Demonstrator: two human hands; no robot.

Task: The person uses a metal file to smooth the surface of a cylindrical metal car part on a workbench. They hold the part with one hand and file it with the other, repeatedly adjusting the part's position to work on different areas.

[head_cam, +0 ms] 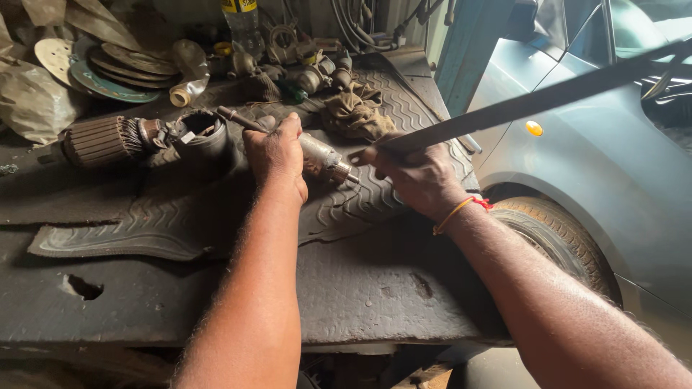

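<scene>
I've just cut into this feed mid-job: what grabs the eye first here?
At centre, the left hand grips a grimy cylindrical metal part on the black wavy-ribbed rubber mat, while the right hand holds a long dark flat metal bar slanting up to the right. A ribbed brown armature lies at left, and a grey-blue car fills the right side.

Rubber mat (404, 108): dark grey-black, raised wavy line pattern.
Workbench (360, 288): black, greasy.
Metal cylinder part (321, 155): dull silver with brown rust.
Long flat bar (548, 97): dark grey, almost black.
Wrist thread (461, 209): red and orange-yellow.
Car body (605, 166): grey-blue; side lamp (534, 128) orange.
Tyre (562, 241): black, brown dust.
Rag (357, 112): olive-brown.
Armature (101, 140): brown, ribbed stripes.
Round discs (108, 72): beige and teal rim.
</scene>
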